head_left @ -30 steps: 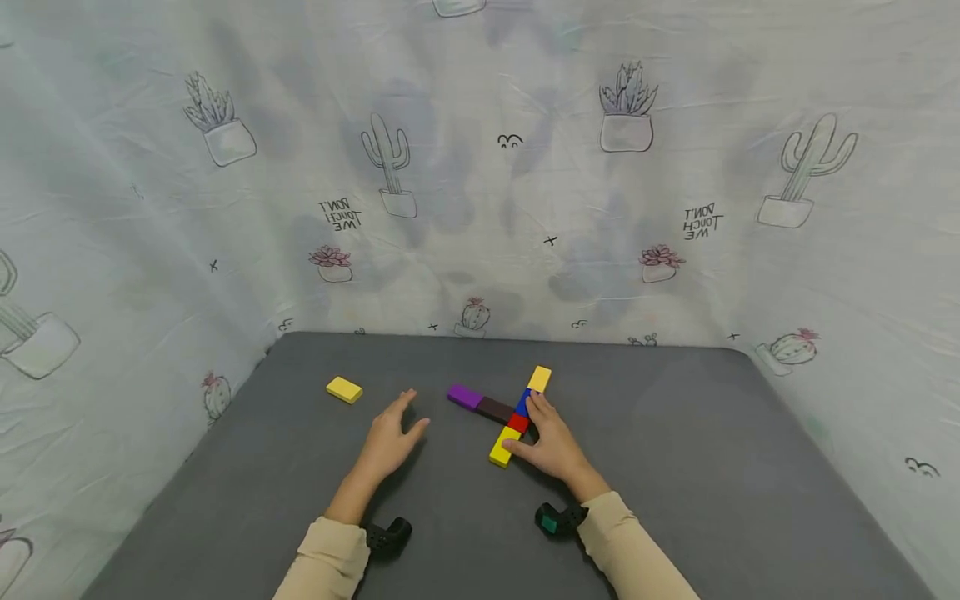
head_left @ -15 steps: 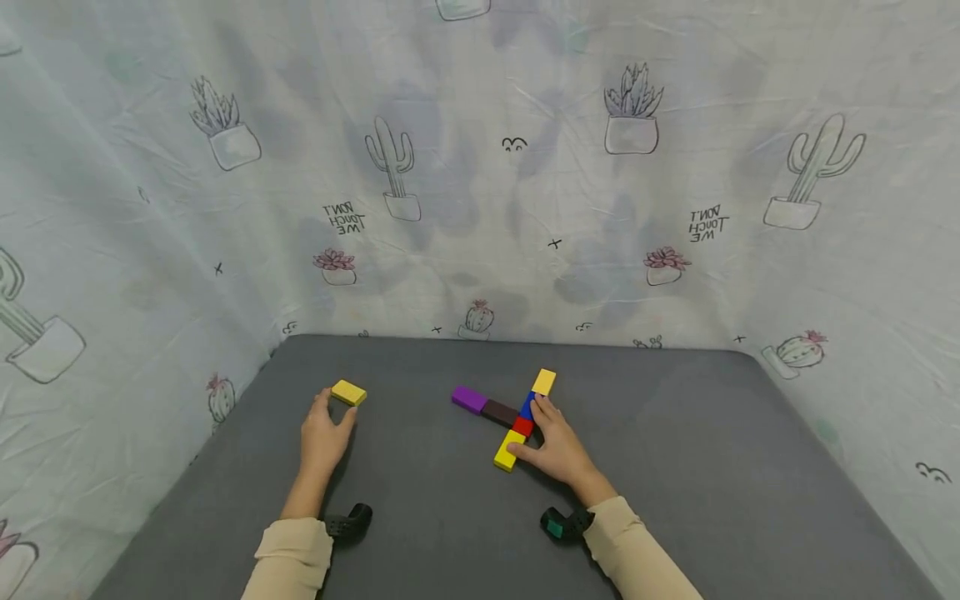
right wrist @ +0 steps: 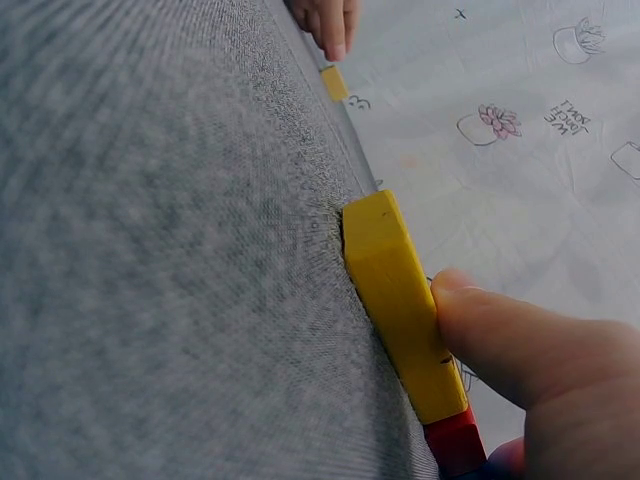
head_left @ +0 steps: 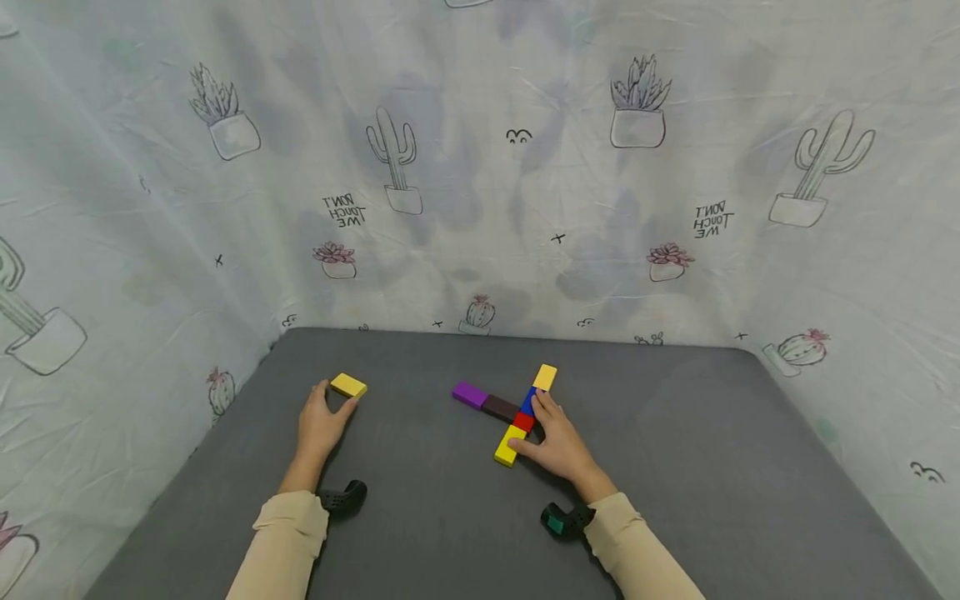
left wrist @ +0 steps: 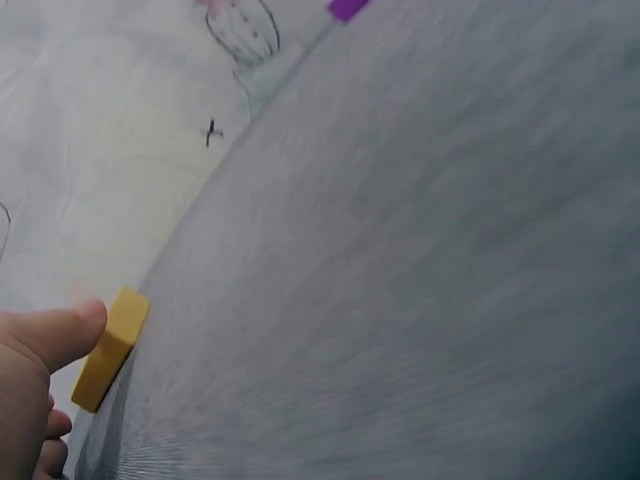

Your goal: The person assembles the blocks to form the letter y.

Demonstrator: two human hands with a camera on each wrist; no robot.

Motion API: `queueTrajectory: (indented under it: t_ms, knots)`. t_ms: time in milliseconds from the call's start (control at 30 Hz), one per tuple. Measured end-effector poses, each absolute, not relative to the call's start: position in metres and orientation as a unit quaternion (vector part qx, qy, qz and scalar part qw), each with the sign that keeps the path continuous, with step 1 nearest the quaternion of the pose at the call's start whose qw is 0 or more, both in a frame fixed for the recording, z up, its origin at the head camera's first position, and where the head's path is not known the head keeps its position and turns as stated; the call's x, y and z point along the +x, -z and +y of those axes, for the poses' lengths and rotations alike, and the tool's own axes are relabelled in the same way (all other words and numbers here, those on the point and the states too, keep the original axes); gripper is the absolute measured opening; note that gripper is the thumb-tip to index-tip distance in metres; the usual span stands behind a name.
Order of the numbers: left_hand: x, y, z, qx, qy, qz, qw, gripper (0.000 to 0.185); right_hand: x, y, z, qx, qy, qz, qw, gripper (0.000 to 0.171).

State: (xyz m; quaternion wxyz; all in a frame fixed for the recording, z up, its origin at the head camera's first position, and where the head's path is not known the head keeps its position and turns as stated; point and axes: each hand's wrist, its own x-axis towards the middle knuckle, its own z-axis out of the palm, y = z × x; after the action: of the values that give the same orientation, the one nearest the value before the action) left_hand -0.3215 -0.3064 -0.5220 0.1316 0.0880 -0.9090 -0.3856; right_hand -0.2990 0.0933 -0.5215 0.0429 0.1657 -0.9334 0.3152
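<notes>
At the table's left side, my left hand [head_left: 318, 425] holds a small yellow block [head_left: 348, 385] between thumb and fingers. In the left wrist view the thumb [left wrist: 75, 330] lies against that block's side. My right hand [head_left: 561, 442] rests with spread fingers over a joined row of blocks. Its thumb touches the near yellow block [head_left: 507, 447], and its fingertips lie on the blue block [head_left: 528, 402]. Between these two sits a red block [head_left: 524, 422]; another yellow block [head_left: 546, 377] forms the row's far end. A dark brown block [head_left: 500, 408] and a purple block [head_left: 469, 395] branch off leftward.
The blocks lie on a dark grey table [head_left: 420, 500]. A pale curtain [head_left: 465, 167] printed with cacti encloses its back and sides. A black camera device sits on the left wrist [head_left: 345, 500] and another on the right wrist [head_left: 567, 522].
My left hand has moved left from mid-table to the lone yellow block and put thumb and fingers about it. The right hand has stayed on the row of blocks.
</notes>
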Motion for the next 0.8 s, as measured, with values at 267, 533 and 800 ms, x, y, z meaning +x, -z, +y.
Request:
queueTrajectory:
  t_ms: [267, 533, 800]
  knots:
    - [-0.3282, 0.5234, -0.3136, 0.07, 0.341, -0.931, 0.114, 0.079, -0.2944, 0.5234, 0.0906, 0.174, -0.309, -0.934, 0.04, 0.093]
    - [-0.3298, 0.5249, -0.3084, 0.079, 0.325, -0.933, 0.133, 0.075, -0.295, 0.5232, 0.0914, 0.171, -0.315, -0.932, 0.042, 0.092]
    - [-0.3281, 0.5258, -0.3042, 0.085, 0.356, -0.916, 0.164, 0.073, -0.2975, 0.5207, 0.0941, 0.175, -0.308, -0.934, 0.052, 0.093]
